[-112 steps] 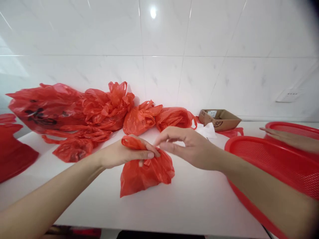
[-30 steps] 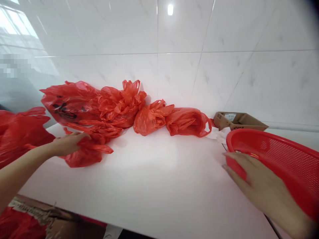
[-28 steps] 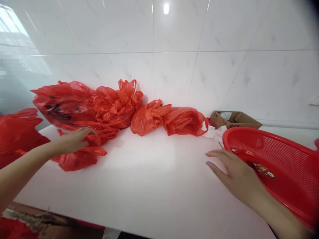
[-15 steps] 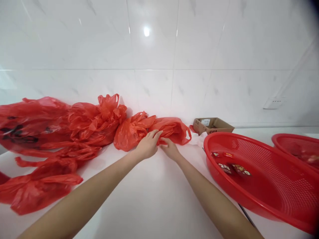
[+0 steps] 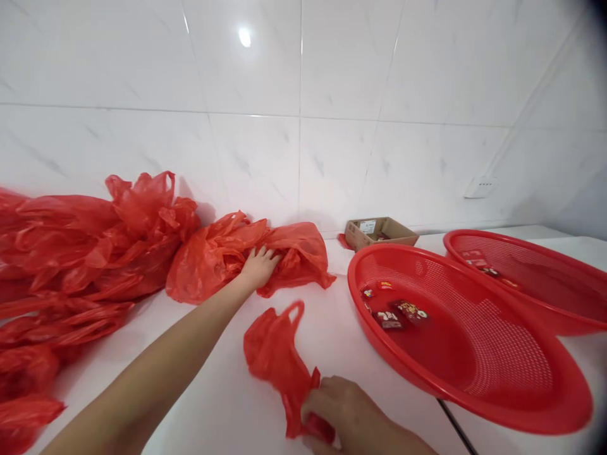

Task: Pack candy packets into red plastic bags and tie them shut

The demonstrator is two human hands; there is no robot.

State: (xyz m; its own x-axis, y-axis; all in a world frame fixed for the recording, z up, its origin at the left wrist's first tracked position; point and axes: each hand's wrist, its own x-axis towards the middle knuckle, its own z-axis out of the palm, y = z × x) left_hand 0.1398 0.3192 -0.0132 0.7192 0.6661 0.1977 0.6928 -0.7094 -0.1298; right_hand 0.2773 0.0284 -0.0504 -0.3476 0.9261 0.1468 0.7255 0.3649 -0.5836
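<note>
Hands well apart, each on its own red plastic. Right hand (image 5: 344, 407) is closed around the near end of a small red bag (image 5: 275, 351), at the front of the white table (image 5: 213, 404). Bag hangs limp and crumpled, looped end pointing toward the tiled wall (image 5: 341, 69). Left hand (image 5: 260, 268) is farther back, fingers on the bunched bag (image 5: 303, 249) by the wall; can't tell if it grips or just presses. A knotted-looking bag (image 5: 203, 262) touches that one on the left, then a big bag heap (image 5: 85, 246) runs out of view.

Right side: front basket (image 5: 446, 354), red, perforated, a few small packets (image 5: 411, 311) grouped inside at its left. Rear basket (image 5: 545, 272), also red, sits just behind with some items in it. Open cardboard box (image 5: 396, 241) is behind the front basket, near the wall.
</note>
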